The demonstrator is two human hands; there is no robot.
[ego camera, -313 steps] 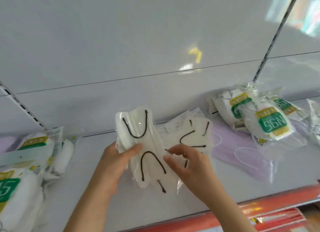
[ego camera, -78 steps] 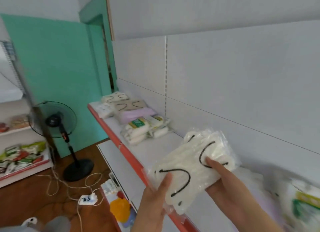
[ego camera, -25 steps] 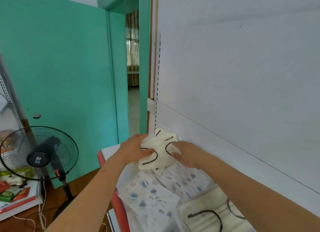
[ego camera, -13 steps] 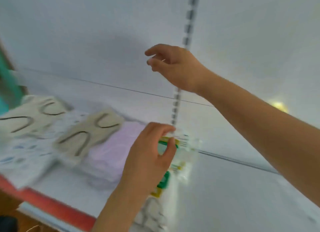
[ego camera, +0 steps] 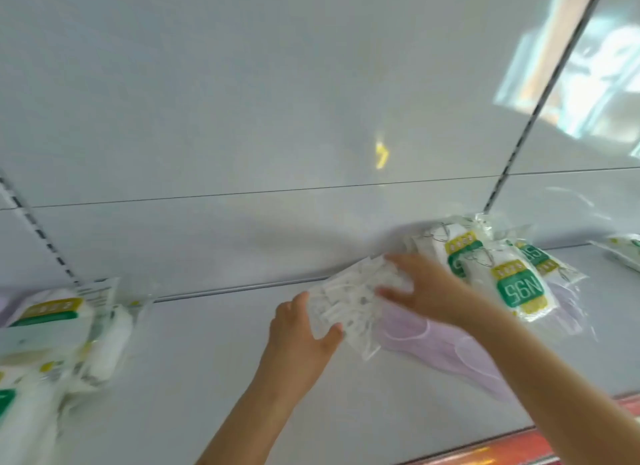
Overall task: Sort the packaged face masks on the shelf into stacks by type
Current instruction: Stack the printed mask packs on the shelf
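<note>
A clear packet of white patterned masks (ego camera: 349,298) lies tilted at the middle of the white shelf (ego camera: 194,378). My left hand (ego camera: 301,333) grips its near left edge, thumb over the corner. My right hand (ego camera: 422,291) lies on its right end, fingers spread flat. The packet overlaps a lilac mask pack (ego camera: 436,346). Behind my right hand several N95 packs (ego camera: 516,288) with green and yellow labels lean on the back panel. More N95 packs (ego camera: 52,329) are stacked at the left edge.
The white back panel (ego camera: 277,100) rises behind the shelf, with slotted uprights at left and right. Another packet (ego camera: 623,253) lies at the far right. A red shelf lip (ego camera: 519,454) runs along the near right.
The view has swung right, away from the sorted stacks. My hands, which held nothing half a second ago, now have the white patterned packet between them.
</note>
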